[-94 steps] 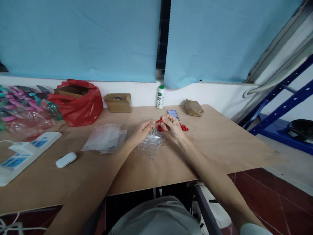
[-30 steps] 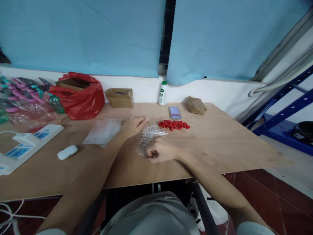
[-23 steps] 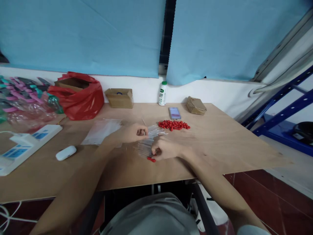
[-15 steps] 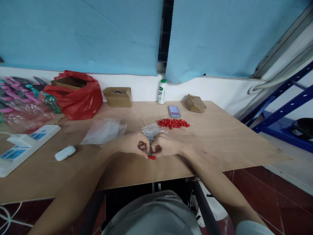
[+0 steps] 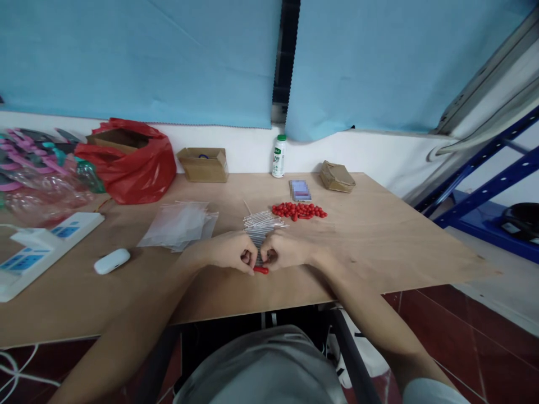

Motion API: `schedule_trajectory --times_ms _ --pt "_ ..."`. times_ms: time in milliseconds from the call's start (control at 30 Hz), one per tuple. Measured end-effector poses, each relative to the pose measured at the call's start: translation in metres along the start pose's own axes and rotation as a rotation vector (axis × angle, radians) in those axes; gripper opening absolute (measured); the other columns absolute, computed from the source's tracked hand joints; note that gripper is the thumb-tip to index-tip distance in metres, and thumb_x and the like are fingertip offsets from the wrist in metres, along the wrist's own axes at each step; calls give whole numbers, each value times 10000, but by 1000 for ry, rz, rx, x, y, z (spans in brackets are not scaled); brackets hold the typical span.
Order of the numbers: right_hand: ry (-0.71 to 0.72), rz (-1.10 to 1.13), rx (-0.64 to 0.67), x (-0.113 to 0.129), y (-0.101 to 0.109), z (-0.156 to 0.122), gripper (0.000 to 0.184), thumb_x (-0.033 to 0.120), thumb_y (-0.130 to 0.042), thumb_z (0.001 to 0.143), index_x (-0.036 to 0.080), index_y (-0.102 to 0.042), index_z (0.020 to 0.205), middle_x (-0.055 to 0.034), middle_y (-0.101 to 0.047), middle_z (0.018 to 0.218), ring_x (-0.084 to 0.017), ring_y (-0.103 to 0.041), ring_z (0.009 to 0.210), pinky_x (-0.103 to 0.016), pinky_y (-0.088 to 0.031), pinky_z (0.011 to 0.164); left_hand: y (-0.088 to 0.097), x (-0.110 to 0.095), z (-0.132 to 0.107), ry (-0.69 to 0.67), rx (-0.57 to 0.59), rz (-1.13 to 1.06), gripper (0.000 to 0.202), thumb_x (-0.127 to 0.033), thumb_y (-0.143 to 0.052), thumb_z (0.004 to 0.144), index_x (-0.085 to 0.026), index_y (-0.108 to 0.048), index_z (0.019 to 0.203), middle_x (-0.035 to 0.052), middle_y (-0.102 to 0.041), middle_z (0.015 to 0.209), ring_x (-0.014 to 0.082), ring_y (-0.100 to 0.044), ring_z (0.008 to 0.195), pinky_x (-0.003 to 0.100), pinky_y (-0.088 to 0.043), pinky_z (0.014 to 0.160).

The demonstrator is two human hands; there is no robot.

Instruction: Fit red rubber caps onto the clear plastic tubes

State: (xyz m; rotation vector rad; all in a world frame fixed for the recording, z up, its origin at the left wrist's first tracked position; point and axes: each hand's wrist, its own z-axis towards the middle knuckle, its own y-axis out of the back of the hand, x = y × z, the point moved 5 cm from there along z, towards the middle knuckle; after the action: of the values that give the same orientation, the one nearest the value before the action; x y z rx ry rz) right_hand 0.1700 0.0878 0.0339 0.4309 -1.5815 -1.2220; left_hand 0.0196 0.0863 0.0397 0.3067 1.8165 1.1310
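A small elongated red piece [image 5: 261, 270] is at my fingertips, near the table's front edge. My left hand [image 5: 231, 250] is curled, its thumb and finger pinched at the left end of that piece. Beside the other end, my right hand [image 5: 287, 249] has its fingers bent inward; what they pinch, if anything, is hidden. Just beyond and between the hands lies a bundle of thin silvery sticks [image 5: 263, 222], partly covered by them. A pile of small red bead-like pieces [image 5: 298, 211] sits behind and to the right of the sticks.
Clear plastic bags [image 5: 179, 225] lie left of the sticks, with a white case [image 5: 112, 261] and a power strip [image 5: 80, 225] farther left. Toward the wall stand a red bag [image 5: 143, 168], an open cardboard box [image 5: 206, 169], a white bottle [image 5: 278, 160] and a brown packet [image 5: 337, 177].
The view has shifted very slightly. Both hands stay almost in place around the red piece, with only small finger movement; the sticks and red pile look unchanged.
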Motion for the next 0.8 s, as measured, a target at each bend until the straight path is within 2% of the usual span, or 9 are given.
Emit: schedule_trajectory --times_ms 167,333,600,800 --pt "-37 25 28 2 1 -2 72 192 -748 746 183 -770 813 46 -665 683 -82 -526 601 -212 -331 601 1 1 -3 76 35 26 136 -375 -804 752 -240 -788 747 -32 -658 623 112 -541 555 245 -353 548" --pt "-96 -66 18 5 8 -3 102 229 -770 737 206 -791 834 31 -716 730 -89 -546 613 -220 -309 582 2 3 -4 70 61 6 127 -368 -802 752 -242 -792 754 -19 -689 645 117 -571 573 240 -365 554" --pt "-119 -66 29 6 6 -2 100 269 -776 755 216 -787 839 33 -723 730 -90 -560 601 -220 -316 559 2 1 -2 72 -5 32 90 -314 -797 730 -237 -750 725 -39 -700 658 117 -609 582 230 -366 544" --pt "-151 -79 21 9 11 -5 97 227 -766 716 204 -754 809 33 -709 715 -96 -560 598 -226 -320 545 3 -2 -2 65 -29 28 81 -286 -778 734 -230 -723 714 -52 -677 625 112 -594 559 225 -374 552"
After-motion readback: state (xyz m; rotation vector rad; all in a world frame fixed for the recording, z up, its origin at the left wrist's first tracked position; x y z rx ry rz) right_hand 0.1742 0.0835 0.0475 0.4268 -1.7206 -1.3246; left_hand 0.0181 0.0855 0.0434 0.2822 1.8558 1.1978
